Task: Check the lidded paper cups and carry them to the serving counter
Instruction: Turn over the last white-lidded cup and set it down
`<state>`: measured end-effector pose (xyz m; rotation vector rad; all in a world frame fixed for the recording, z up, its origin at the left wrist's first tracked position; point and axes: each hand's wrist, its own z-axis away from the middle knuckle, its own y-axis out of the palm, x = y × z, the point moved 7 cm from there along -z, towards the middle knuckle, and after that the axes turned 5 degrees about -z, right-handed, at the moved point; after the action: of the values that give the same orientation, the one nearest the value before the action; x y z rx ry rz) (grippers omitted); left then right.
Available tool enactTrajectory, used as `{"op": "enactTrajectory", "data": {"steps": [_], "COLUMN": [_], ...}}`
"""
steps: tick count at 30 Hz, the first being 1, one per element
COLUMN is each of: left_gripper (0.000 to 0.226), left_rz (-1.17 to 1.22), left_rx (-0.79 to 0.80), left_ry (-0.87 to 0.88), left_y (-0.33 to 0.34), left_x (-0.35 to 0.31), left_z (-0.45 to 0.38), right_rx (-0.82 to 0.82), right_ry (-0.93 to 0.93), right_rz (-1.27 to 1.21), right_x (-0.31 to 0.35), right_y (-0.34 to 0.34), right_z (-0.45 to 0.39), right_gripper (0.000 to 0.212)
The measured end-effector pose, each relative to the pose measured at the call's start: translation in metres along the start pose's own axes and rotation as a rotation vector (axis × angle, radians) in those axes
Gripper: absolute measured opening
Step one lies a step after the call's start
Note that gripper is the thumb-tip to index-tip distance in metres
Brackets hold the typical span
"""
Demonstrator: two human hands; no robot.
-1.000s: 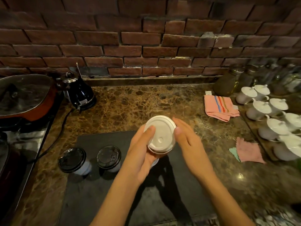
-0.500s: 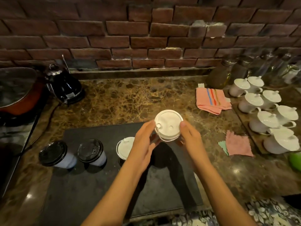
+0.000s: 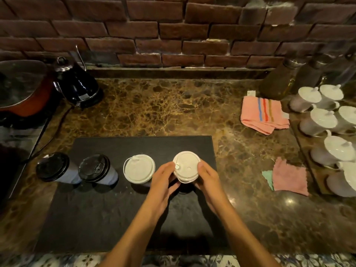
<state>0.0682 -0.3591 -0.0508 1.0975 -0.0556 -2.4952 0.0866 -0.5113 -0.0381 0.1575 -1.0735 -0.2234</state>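
A row of lidded paper cups stands on a black mat (image 3: 107, 214). Two at the left have black lids (image 3: 52, 166) (image 3: 94, 167). A third cup with a white lid (image 3: 139, 169) stands upright beside them. The rightmost white-lidded cup (image 3: 186, 166) sits at the mat's right end, held from both sides: my left hand (image 3: 162, 182) grips its left side and my right hand (image 3: 209, 182) its right side. The cup's body is mostly hidden under the lid and my fingers.
A black kettle (image 3: 78, 83) and a red pan with a glass lid (image 3: 21, 87) stand at the back left. A striped pink towel (image 3: 264, 114), small cloths (image 3: 289, 177) and several white lidded teacups (image 3: 327, 120) fill the right side. A brick wall backs the marble counter (image 3: 163, 108).
Both hands have lowered the white-lidded cup from a raised, tilted position down to the mat at the right of the other white-lidded cup. The view has shifted, showing the whole row.
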Motion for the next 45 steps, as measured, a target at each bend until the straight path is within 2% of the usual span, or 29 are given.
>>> {"op": "enactTrajectory", "data": {"steps": [18, 26, 32, 33, 35, 37, 40, 45], "left_gripper": [0.024, 0.021, 0.031, 0.033, 0.032, 0.024, 0.015, 0.009], "left_rz": [-0.040, -0.063, -0.064, -0.071, -0.111, -0.197, -0.369, -0.654], "left_rx": [0.026, -0.015, -0.075, -0.087, -0.119, -0.154, -0.157, -0.235], "left_ry": [0.013, 0.051, 0.016, 0.007, -0.001, 0.038, 0.162, 0.535], "left_y": [0.001, -0.003, -0.008, -0.010, -0.016, -0.023, -0.028, -0.032], "left_x": [0.020, 0.018, 0.025, 0.027, 0.029, 0.027, 0.019, -0.018], "left_z": [0.002, 0.007, 0.014, 0.016, 0.021, 0.029, 0.043, 0.079], "right_rx": [-0.038, -0.050, -0.076, -0.081, -0.101, -0.116, -0.155, -0.140], "right_ry": [0.015, 0.004, -0.025, -0.031, -0.039, -0.041, -0.066, -0.250], "right_rz": [0.001, 0.031, 0.038, 0.039, 0.059, 0.075, 0.120, 0.315], "right_x": [-0.013, -0.015, -0.010, -0.008, -0.006, -0.005, 0.006, 0.038], "right_y": [-0.011, -0.010, -0.011, -0.010, -0.012, -0.016, -0.019, -0.016], "right_z": [-0.001, 0.000, 0.002, 0.004, 0.007, 0.009, 0.019, 0.038], "right_gripper": [0.030, 0.029, 0.026, 0.028, 0.044, 0.051, 0.026, 0.039]}}
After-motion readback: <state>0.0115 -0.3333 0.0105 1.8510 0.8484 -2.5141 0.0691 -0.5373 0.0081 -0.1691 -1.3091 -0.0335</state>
